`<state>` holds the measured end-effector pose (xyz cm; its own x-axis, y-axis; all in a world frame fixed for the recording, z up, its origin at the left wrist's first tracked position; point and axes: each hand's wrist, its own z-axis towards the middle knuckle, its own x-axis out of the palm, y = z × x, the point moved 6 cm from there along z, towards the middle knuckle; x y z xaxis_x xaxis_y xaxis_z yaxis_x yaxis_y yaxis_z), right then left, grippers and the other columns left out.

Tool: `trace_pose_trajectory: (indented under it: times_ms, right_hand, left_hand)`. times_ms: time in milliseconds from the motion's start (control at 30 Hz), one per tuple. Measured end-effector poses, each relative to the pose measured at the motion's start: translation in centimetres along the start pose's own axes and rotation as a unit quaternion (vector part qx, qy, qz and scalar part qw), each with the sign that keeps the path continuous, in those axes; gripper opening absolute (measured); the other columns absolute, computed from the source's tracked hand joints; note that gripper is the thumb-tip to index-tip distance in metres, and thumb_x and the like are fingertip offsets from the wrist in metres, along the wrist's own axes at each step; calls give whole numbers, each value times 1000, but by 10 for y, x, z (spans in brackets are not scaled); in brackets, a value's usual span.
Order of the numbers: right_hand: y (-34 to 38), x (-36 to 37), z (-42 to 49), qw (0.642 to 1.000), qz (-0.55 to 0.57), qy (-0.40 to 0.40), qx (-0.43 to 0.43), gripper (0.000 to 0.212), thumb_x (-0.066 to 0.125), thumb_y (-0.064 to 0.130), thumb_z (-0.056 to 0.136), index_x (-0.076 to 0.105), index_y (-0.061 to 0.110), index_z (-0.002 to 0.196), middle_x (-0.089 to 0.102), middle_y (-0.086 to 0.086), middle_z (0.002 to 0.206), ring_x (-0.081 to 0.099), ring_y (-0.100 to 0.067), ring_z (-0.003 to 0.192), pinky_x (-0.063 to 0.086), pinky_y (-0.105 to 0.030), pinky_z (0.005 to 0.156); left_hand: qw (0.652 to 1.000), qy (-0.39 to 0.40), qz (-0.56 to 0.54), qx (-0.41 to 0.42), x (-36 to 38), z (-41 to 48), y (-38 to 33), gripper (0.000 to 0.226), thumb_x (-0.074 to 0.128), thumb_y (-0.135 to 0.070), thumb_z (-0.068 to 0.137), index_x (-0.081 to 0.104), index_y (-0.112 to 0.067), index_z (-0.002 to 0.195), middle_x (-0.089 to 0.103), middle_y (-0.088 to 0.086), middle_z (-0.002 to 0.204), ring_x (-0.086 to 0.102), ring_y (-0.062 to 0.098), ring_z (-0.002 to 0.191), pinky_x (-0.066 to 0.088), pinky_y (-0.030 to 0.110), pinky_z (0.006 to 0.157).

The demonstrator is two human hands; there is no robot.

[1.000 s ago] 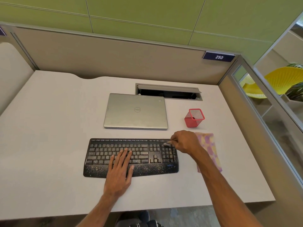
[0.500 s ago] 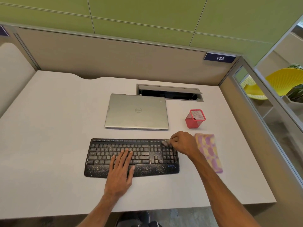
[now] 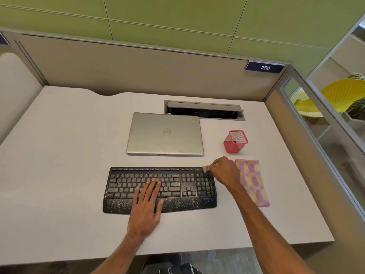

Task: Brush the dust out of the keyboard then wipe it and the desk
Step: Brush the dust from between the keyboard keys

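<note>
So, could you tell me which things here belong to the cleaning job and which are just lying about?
In the job: dusty black keyboard; small pale-bristled brush gripped by the right hand; pink-and-yellow patterned cloth; white desk; left hand flat on the keys.
Lying about: closed silver laptop; red mesh pen cup.

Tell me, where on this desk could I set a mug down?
The desk lies bare left of the laptop and keyboard. Right of them it is crowded: red mesh cup, patterned cloth, right hand gripping a brush.
</note>
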<state>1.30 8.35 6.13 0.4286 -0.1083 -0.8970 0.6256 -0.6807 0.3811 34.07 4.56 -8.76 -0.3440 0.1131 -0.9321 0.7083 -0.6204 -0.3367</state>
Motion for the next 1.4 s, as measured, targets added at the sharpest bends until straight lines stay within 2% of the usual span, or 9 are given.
trace_pose_trajectory:
  times_ms: [133, 267, 467, 633, 833, 1000, 1167, 1300, 1400]
  right_hand:
    - [0, 4, 1, 998, -28, 47, 13, 18, 72, 34, 83, 79, 17, 81, 75, 0, 79, 67, -17, 69, 59, -32, 64]
    - [-1, -2, 4, 999, -8, 22, 22, 16, 69, 29, 86, 80, 18, 86, 76, 0, 84, 65, -18, 71, 52, -29, 64]
    - [-2, 5, 3, 998, -24, 55, 22, 18, 73, 33, 83, 81, 18, 89, 77, -2, 88, 67, -21, 76, 53, -30, 64]
    - [3, 3, 4, 999, 15, 19, 22, 23, 68, 32, 83, 82, 22, 98, 79, 0, 94, 67, -20, 80, 51, -29, 68]
    - [9, 10, 4, 998, -16, 64, 15, 18, 74, 32, 84, 80, 17, 92, 76, -4, 90, 69, -23, 80, 54, -30, 68]
    - [8, 4, 8, 999, 10, 29, 23, 20, 70, 29, 82, 83, 21, 96, 78, -2, 92, 67, -21, 78, 53, -30, 70]
    - [7, 12, 7, 997, -3, 69, 23, 19, 74, 33, 84, 81, 20, 95, 75, -1, 89, 69, -21, 79, 51, -29, 67]
    - [6, 6, 9, 999, 18, 37, 29, 15, 71, 30, 82, 81, 19, 84, 76, 1, 83, 68, -21, 75, 56, -32, 68]
    - [3, 10, 9, 999, 17, 38, 28, 19, 71, 30, 83, 82, 20, 94, 77, 0, 90, 66, -20, 77, 53, -30, 69]
  left_hand:
    - [1000, -1, -3, -1, -1, -1, 0, 69, 32, -50, 114, 19, -22, 176, 13, 1, 184, 10, 20, 171, 16, 61, 135]
    - [1000, 1, 1, -2, 0, -1, 0, 70, 31, -51, 114, 18, -22, 176, 12, 0, 185, 9, 20, 171, 16, 61, 135]
    - [1000, -3, -5, -3, -1, 0, 0, 69, 30, -51, 115, 17, -22, 176, 14, 1, 184, 10, 20, 171, 16, 61, 135]
    - [1000, -1, -11, -1, 0, -1, 0, 69, 29, -51, 115, 17, -22, 177, 13, 1, 184, 9, 20, 171, 17, 62, 135]
    - [1000, 0, -6, -3, 1, 0, 0, 69, 30, -51, 115, 17, -23, 177, 12, 1, 184, 9, 21, 171, 16, 62, 135]
    - [1000, -4, -3, -2, 1, 0, 1, 69, 32, -50, 114, 18, -22, 176, 13, 1, 184, 10, 21, 171, 16, 62, 135]
    - [1000, -4, -4, -4, 0, 0, 1, 69, 32, -50, 114, 18, -23, 176, 14, 1, 184, 10, 21, 171, 16, 61, 135]
    - [1000, -2, -2, -2, 1, 0, 1, 69, 31, -51, 114, 18, -23, 176, 14, 1, 184, 9, 21, 171, 15, 61, 136]
    - [1000, -1, -4, -3, 1, 0, 1, 69, 32, -50, 114, 18, -22, 176, 11, 0, 185, 8, 21, 171, 13, 60, 136]
